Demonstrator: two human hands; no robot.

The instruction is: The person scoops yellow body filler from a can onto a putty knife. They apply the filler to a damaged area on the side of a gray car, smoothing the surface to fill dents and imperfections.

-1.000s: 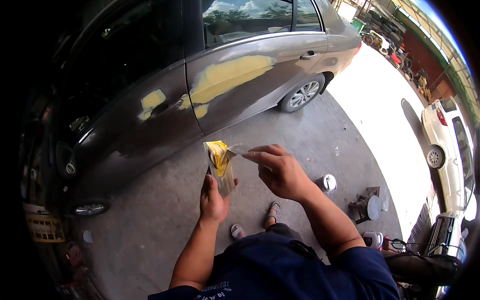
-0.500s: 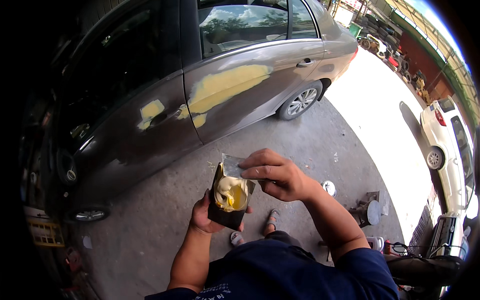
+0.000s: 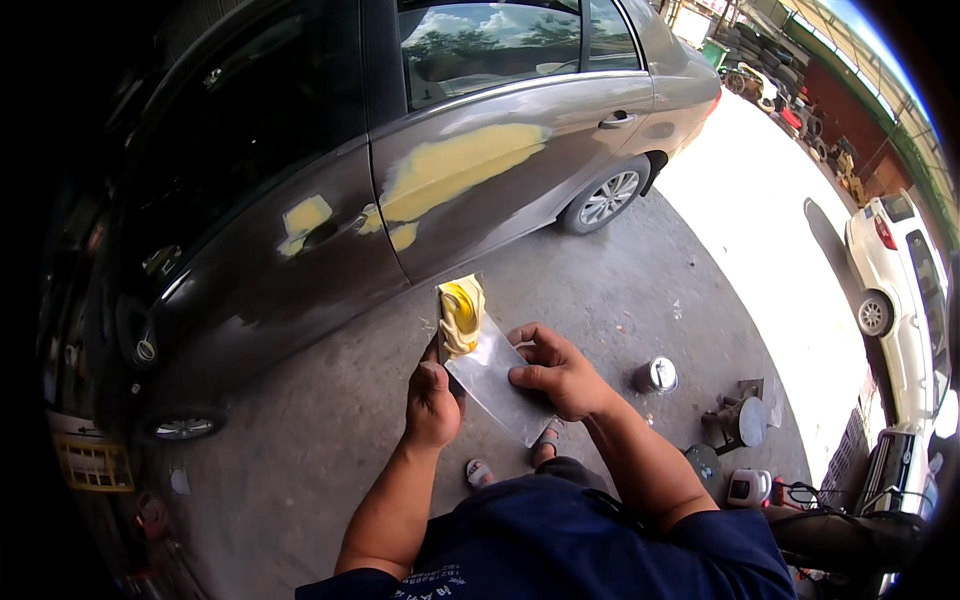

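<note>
Two hands, frame centre: left hand (image 3: 434, 408) gripping one dark plate (image 3: 454, 382), right hand (image 3: 562, 378) pinching one greyish spreader (image 3: 495, 372). One yellow-cream paste heap (image 3: 462, 315) at upper end. Upper left: one grey car (image 3: 680, 85), yellow patches (image 3: 460, 172) across two doors (image 3: 530, 195).

2 grips (image 3: 435, 408) (image 3: 562, 378); 1 clr. plate (image 3: 500, 375); 1 putty blob (image 3: 462, 315); 1 gry. car (image 3: 480, 240); 2 sandals (image 3: 478, 470); 1 slvr. can (image 3: 657, 375)

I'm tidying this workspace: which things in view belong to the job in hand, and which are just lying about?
Probably the job's:
- yellow-and-cream paste
- translucent sheet, gripped by the right hand
- grey car with yellowish patches

Apparently lying about:
- yellow crate
- white jug
- piled tyres
</note>
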